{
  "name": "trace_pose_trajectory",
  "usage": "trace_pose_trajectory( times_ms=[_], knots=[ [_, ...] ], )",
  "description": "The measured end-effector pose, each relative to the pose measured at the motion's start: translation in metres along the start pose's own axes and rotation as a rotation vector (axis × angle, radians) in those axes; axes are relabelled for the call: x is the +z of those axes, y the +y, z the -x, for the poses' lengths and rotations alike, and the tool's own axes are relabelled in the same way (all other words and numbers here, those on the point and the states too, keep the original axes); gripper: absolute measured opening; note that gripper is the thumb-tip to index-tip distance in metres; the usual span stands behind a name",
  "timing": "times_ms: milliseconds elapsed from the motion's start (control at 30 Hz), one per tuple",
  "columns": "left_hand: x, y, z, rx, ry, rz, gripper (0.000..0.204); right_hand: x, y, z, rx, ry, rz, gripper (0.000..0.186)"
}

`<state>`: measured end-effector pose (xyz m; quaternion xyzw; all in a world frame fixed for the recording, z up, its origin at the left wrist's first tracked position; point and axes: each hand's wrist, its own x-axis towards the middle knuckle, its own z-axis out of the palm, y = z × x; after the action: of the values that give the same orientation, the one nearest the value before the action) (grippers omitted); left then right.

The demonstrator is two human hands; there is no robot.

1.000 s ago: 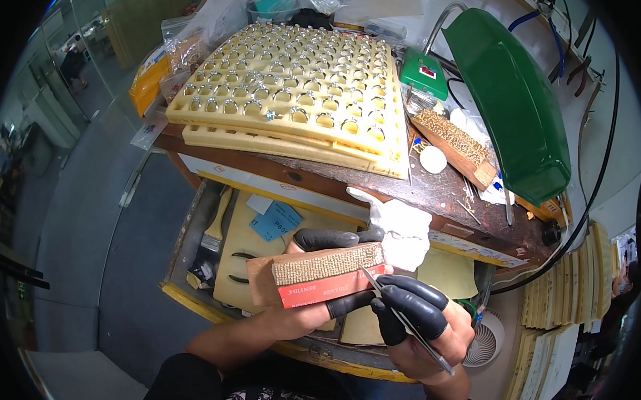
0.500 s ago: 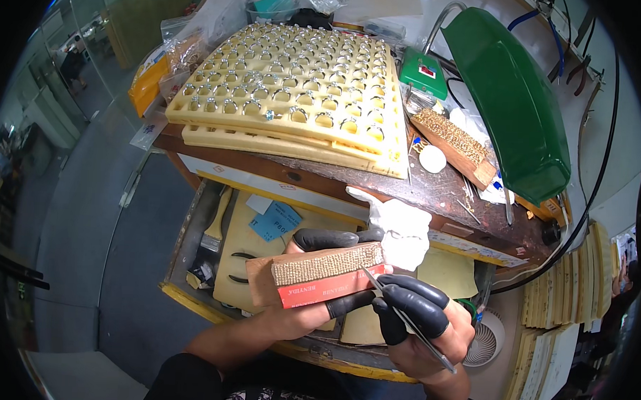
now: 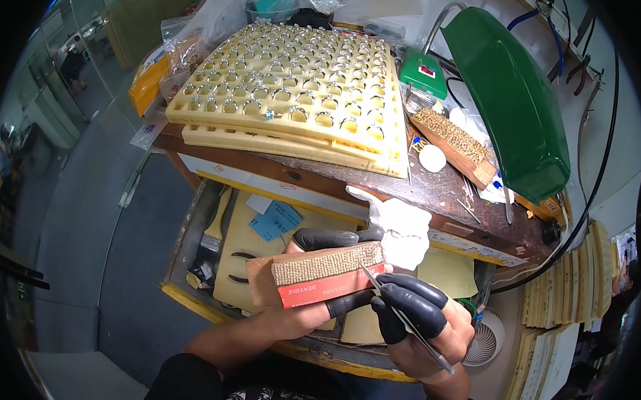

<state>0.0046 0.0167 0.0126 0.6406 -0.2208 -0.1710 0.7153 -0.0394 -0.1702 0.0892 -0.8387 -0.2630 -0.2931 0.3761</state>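
Note:
My left hand point(image 3: 307, 318), with black finger cots, is closed around a wooden block point(image 3: 262, 283). Rows of tiny gold-coloured pieces point(image 3: 325, 265) cover its upper face, and a red label runs along the side towards me. In my right hand point(image 3: 433, 321), also in black finger cots, slim metal tweezers point(image 3: 418, 338) are pinched. Their tip touches or hovers just over the right end of the rows; which one I cannot tell. Behind the block, a crumpled white cloth or glove point(image 3: 401, 228) hangs at the bench edge.
Beneath my hands, an open drawer point(image 3: 187, 294) holds a brush point(image 3: 220, 217), blue sandpaper point(image 3: 275, 221) and yellow boards. Stacked cream foam trays point(image 3: 280, 139) carry many rings on the bench. A second bead-topped block point(image 3: 472, 164) lies under the green lamp point(image 3: 511, 101). Boards point(image 3: 567, 289) stand at right.
Almost nothing differs. The tweezers' tip has shifted very slightly to the left and up over the block; my left hand and the block stay put.

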Motion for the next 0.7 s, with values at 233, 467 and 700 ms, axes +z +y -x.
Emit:
trace_pose_trajectory(
  times_ms=[233, 467, 700],
  knots=[
    [0.0085, 0.0089, -0.0024, -0.005, 0.110, 0.273, 0.044, -0.0028, 0.0045, 0.0012, -0.039, -0.020, -0.019, 0.031],
    [0.0100, 0.0055, -0.0055, -0.005, 0.003, 0.462, 0.043, -0.0024, 0.0055, 0.0010, -0.044, -0.011, -0.015, 0.031],
    [0.0030, 0.0059, -0.0039, 0.091, -0.018, -0.008, 0.045, -0.0015, 0.0061, 0.0005, -0.058, -0.014, -0.016, 0.031]
  ],
)
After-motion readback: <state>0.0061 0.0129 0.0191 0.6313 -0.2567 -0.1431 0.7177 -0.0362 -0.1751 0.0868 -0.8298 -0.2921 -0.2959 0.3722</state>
